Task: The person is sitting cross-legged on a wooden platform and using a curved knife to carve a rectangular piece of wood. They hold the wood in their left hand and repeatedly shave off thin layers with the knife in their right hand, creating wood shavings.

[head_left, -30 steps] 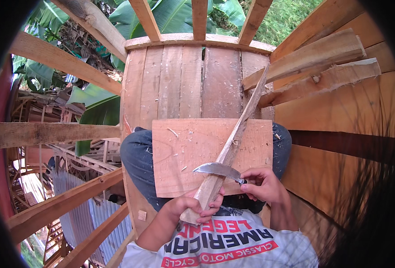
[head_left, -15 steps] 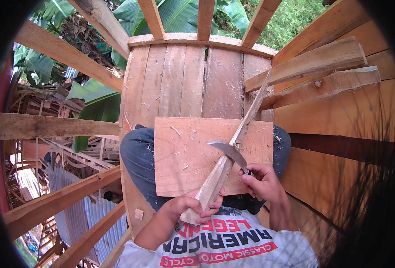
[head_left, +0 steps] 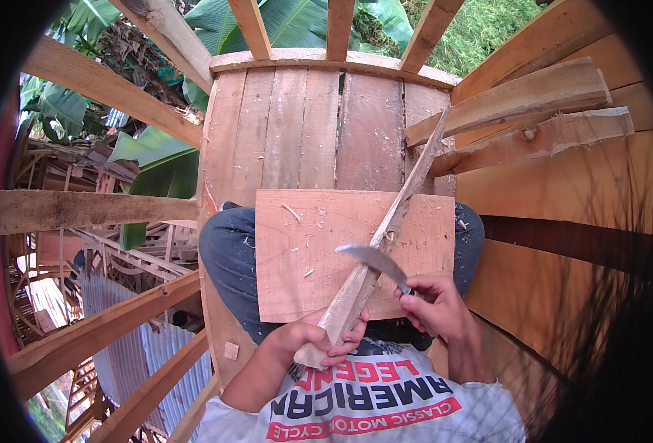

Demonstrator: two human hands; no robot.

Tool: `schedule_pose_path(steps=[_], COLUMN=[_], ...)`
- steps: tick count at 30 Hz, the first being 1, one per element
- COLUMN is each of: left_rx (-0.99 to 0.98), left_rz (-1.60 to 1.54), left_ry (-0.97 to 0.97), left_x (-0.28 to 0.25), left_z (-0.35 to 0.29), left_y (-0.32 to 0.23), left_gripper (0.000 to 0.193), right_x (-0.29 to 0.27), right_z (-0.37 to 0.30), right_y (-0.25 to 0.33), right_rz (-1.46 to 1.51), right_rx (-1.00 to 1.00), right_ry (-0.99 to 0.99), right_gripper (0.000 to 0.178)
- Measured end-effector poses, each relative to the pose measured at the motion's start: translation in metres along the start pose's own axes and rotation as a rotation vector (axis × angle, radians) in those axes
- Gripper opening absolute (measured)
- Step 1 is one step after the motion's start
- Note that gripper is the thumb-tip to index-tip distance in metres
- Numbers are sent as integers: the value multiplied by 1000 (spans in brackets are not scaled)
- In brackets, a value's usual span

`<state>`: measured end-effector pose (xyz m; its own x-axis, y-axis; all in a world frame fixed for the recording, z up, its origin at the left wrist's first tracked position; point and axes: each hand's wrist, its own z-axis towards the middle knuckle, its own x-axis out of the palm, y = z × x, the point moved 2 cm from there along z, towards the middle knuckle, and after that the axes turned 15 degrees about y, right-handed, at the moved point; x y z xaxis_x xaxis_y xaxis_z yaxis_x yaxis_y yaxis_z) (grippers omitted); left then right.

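Observation:
My left hand (head_left: 304,340) is wrapped round the thick near end of a long wooden stake (head_left: 352,292). The stake slants away to the right across a flat wooden board (head_left: 286,266) on my lap and tapers to a point at its far end. In my right hand (head_left: 438,306) is a knife (head_left: 379,260) with a broad, curved blade, slightly blurred. Its blade crosses over the middle of the stake, tip toward the left; whether the edge touches the wood I cannot tell. Most of the handle is hidden by my fingers.
Small shavings (head_left: 291,212) lie on the board and the plank floor (head_left: 249,140). Two rough wood pieces (head_left: 511,103) lean at the far right by a plank wall (head_left: 548,199). Wooden slats (head_left: 90,207) stand along the left, with corrugated metal sheets (head_left: 145,369) beyond them.
The knife blade has shifted a little nearer to me along the stake. My left hand keeps its hold on the near end.

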<state>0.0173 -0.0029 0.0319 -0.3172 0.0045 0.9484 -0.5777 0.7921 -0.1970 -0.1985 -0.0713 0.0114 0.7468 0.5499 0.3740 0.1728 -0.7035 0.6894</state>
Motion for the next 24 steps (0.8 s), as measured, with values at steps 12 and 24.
schedule_pose_path(steps=[12,24], left_rx=[-11,18], left_rz=[-254,-443], left_ry=[144,205], left_x=[-22,-33], left_z=[4,22], left_y=[10,16], left_gripper=[70,73], right_x=[-8,-23], right_z=[0,13], right_y=[-3,-25], right_rz=[-19,-294], right_rx=[-67,-327], right_ry=[90,-358], right_gripper=[10,15])
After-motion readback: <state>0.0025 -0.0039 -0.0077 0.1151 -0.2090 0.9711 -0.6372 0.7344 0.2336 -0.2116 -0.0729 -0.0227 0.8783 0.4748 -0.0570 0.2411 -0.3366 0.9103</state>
